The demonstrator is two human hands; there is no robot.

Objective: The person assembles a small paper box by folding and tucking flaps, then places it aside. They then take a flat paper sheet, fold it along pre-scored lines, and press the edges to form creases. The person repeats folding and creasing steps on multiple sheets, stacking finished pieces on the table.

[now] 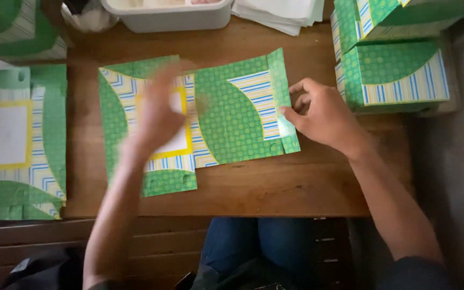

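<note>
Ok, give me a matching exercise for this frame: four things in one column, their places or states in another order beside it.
Things:
1. right hand
2. left hand
3. white tub
4. stack of folded boxes

Places or states:
A. far edge of the table, top centre
B. blurred, over the yellow-framed panel of the flat card
C. right side of the table
D. pinching the right flap of the flat card

Pairs: 1-D, 2-B, 3-A, 4-C
</note>
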